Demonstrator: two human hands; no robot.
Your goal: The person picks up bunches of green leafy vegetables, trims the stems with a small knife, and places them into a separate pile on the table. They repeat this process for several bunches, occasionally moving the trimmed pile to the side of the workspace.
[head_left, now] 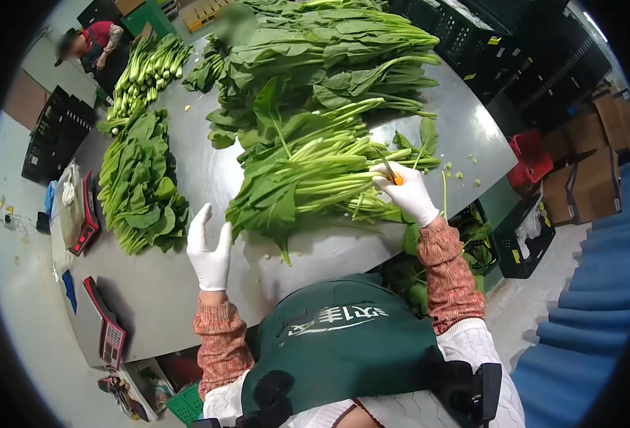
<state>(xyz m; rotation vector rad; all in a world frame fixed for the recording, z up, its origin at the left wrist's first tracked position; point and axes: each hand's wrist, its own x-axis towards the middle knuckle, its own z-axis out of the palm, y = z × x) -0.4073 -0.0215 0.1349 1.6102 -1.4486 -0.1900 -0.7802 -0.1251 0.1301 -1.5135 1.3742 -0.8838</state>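
My left hand (210,250), in a white glove, is raised over the metal table with its fingers apart and nothing in them. It is just left of the leaf ends of a pile of long-stemmed greens (322,167). At the stem ends on the right, my right hand (406,189), also gloved, is closed on a small knife (396,178) with an orange handle. Its fingertips are close to the stems; whether they touch is unclear. A larger heap of greens (329,57) lies behind the pile.
More greens (144,185) lie at the left, near red scales (104,324). A person (101,50) stands at the far left corner. Below the table's right edge are crates (525,239) and leaves. Cardboard boxes (589,185) and a red basket (530,157) stand right.
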